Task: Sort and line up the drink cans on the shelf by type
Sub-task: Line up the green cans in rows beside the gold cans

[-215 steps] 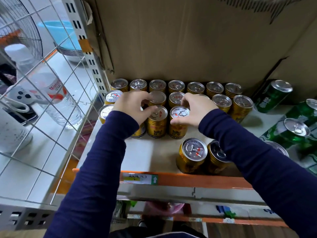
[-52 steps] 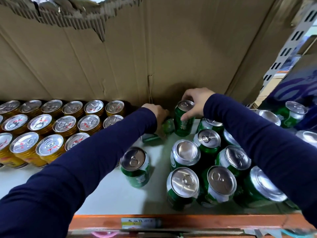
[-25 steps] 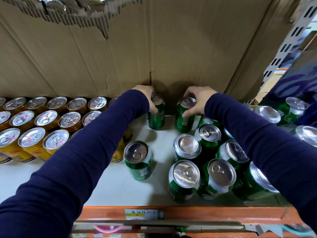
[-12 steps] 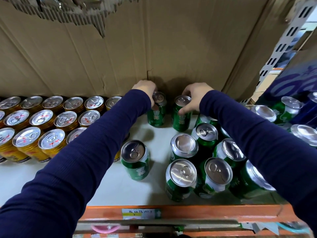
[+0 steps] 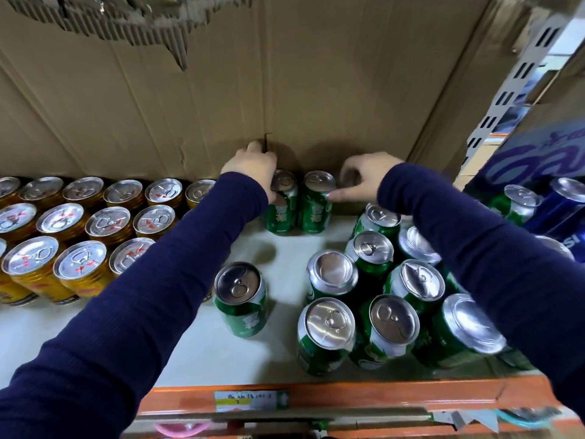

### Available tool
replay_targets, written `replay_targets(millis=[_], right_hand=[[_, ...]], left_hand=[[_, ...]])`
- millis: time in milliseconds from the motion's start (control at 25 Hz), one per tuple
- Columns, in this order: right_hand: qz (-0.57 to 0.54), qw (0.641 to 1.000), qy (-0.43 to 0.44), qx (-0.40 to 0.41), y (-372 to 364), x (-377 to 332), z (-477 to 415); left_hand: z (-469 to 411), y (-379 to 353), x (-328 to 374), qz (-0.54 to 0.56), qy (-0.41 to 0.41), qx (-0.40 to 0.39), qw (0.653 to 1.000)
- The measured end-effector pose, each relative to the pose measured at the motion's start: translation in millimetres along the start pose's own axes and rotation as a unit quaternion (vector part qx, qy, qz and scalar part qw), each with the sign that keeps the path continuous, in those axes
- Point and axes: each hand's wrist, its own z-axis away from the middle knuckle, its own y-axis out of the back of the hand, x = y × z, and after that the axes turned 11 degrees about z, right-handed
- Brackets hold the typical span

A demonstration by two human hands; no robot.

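fingers [image 5: 269, 191] of the left hand [image 5: 250, 167] wrap one green can [image 5: 281, 204]; right hand [image 5: 364, 177] loosely touches its neighbour [image 5: 316, 204] — starting the back row; next, loose green cans [image 5: 364, 299] join.

Our left hand [image 5: 250, 167] grips one green can [image 5: 280, 204]; our right hand [image 5: 367, 177] fingertips touch its neighbour [image 5: 316, 202]. Gold cans [image 5: 79, 223] left of both hands, loose green cans [image 5: 373, 299] below the right.
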Motion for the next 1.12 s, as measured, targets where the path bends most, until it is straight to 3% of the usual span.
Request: replay_targets(millis=[120, 200, 320, 480, 640, 720, 800, 880, 1000, 1120], right_hand=[[0.081, 0.989, -0.016, -0.123, 4.9, 20.6, 20.8], [0.083, 0.986, -0.025, -0.140, -3.4, 21.8, 24.9], [0.031, 0.995, -0.044, -0.082, -10.6, 24.1, 18.3], [-0.058, 0.993, -0.101, -0.005, -8.3, 35.7, 5.8], [-0.027, 0.996, -0.084, 0.023, -18.7, 30.9, -1.9], [-0.041, 0.998, -0.034, 0.026, -17.4, 26.3, -2.2], [-0.046, 0.999, 0.008, 0.002, -13.2, 24.9, -4.5], [-0.024, 0.999, 0.017, -0.022, -10.3, 26.3, -6.5], [0.031, 0.998, 0.042, -0.024, -11.5, 26.1, -6.9], [0.068, 0.997, -0.026, 0.002, -15.2, 19.2, -2.8]], left_hand=[[21.6, 0.4, 19.1, 0.068, -0.116, -0.058, 0.989], [41.3, -3.1, 43.4, 0.106, -0.146, -0.147, 0.972], [60.9, -14.8, 68.8, 0.071, -0.139, -0.210, 0.965], [57.6, -8.2, 51.8, 0.195, -0.062, -0.242, 0.949], [48.5, -7.8, 16.1, 0.269, -0.017, -0.288, 0.919], [41.6, -16.3, 4.1, 0.236, 0.029, -0.288, 0.928], [38.3, -22.5, -1.2, 0.121, 0.045, -0.309, 0.942], [39.8, -27.9, 1.8, 0.022, -0.003, -0.342, 0.939], [43.9, -31.6, 18.7, 0.036, -0.100, -0.344, 0.933], [43.2, -45.6, 40.9, -0.012, -0.157, -0.392, 0.906]])
